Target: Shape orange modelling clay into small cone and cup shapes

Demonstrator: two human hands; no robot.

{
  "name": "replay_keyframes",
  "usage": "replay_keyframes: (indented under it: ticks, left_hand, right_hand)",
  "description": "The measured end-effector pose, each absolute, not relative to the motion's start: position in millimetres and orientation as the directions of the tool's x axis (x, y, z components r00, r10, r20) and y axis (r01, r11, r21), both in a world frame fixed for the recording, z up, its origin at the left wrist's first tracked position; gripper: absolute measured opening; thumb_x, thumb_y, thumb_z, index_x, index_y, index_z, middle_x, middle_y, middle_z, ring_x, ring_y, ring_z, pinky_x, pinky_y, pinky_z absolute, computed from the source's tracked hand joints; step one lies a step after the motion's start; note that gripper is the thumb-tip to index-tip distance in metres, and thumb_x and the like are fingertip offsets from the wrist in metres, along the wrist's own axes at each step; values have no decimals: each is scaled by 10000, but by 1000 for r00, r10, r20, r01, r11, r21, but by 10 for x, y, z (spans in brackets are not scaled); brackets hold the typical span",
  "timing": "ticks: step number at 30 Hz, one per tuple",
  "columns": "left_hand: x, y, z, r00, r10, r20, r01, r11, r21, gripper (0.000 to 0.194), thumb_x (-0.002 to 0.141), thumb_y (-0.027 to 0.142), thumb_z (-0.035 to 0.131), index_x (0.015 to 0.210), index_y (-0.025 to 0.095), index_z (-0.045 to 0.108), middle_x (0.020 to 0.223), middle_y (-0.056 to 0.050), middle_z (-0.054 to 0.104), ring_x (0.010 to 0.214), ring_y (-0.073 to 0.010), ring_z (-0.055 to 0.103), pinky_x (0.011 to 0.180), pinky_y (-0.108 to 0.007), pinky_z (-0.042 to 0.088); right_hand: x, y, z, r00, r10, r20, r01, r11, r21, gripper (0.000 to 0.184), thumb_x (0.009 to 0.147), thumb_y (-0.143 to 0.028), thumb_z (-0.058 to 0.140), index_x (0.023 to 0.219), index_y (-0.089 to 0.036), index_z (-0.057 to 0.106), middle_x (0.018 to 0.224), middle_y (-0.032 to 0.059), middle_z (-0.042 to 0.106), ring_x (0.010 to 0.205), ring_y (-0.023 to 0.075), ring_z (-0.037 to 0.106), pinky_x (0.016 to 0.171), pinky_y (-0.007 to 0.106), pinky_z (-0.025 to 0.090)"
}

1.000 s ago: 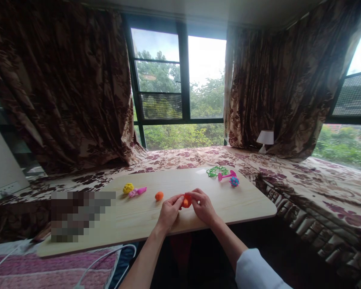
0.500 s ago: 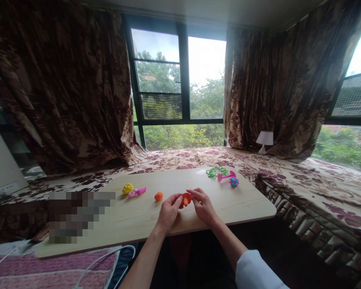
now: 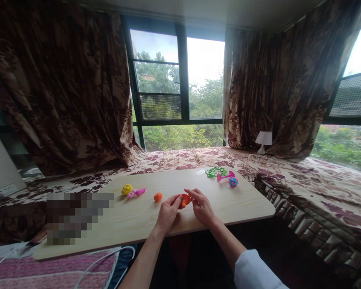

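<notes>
Over the near part of the table, my left hand (image 3: 168, 214) pinches a small orange-red toy piece (image 3: 185, 201) between thumb and fingers. The piece has a disc-like rim and a stubby brighter orange middle. My right hand (image 3: 202, 206) is closed at its right edge, fingertips on the rim and index finger reaching over the top. Just left of my hands lies an orange ball-like toy (image 3: 158, 197). Farther left, a yellow knobbly toy (image 3: 126, 189) touches a pink toy (image 3: 136, 193). The fingers hide part of the held piece.
Toward the right back of the pale wooden table (image 3: 246, 204) lie a green stringy loop (image 3: 215, 172), a pink dumbbell-shaped toy (image 3: 225, 176) and a blue-and-pink spiky ball (image 3: 233, 182). A small white lamp (image 3: 264, 138) stands on the sill. A blurred patch covers the table's left end.
The orange-red piece has tilted a little in my fingers, and my right index finger has shifted slightly left over its top. The view has moved slightly; the other toys stay put.
</notes>
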State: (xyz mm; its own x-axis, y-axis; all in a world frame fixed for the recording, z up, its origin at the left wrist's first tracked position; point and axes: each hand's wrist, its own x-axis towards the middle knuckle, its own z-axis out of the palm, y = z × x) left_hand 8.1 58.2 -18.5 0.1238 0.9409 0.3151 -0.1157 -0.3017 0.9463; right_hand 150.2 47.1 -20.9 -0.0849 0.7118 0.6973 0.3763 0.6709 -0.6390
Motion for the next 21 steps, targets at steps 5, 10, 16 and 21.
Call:
replay_keyframes:
  ticks: [5, 10, 16, 21]
  left_hand:
    - [75, 604, -211, 119, 941, 316, -135, -300, 944, 345, 706, 374, 577, 963, 154, 643, 718, -20, 647, 649, -108, 559, 663, -229, 458]
    - [78, 641, -245, 123, 959, 256, -217, -226, 950, 402, 695, 378, 590, 1032, 160, 612, 848, -50, 668, 752, -151, 607, 729, -293, 491]
    - [68, 653, -263, 172, 959, 226, -216, -187, 958, 390, 692, 364, 603, 1006, 134, 623, 849, -71, 671, 738, -168, 620, 729, -331, 509]
    - [59, 655, -270, 166, 956, 240, -207, -204, 957, 366, 717, 359, 580, 1004, 134, 612, 886, -77, 663, 792, -184, 618, 757, -346, 504]
  right_hand:
    - [1506, 508, -244, -68, 730, 680, 368, 652, -663, 543, 727, -6, 325, 1148, -273, 538, 888, 12, 543, 767, 117, 534, 745, 257, 434]
    - [1511, 509, -243, -83, 732, 677, 395, 648, -652, 567, 714, 5, 322, 1175, -265, 509, 917, 14, 541, 768, 117, 528, 752, 254, 431]
    - [1504, 488, -234, -124, 716, 687, 428, 663, -614, 496, 738, -1, 329, 1076, -252, 592, 921, 19, 546, 857, 132, 527, 785, 256, 419]
    - [1516, 527, -266, -73, 730, 680, 371, 653, -661, 598, 684, 33, 309, 1164, -257, 516, 911, 5, 538, 758, 102, 529, 736, 235, 442]
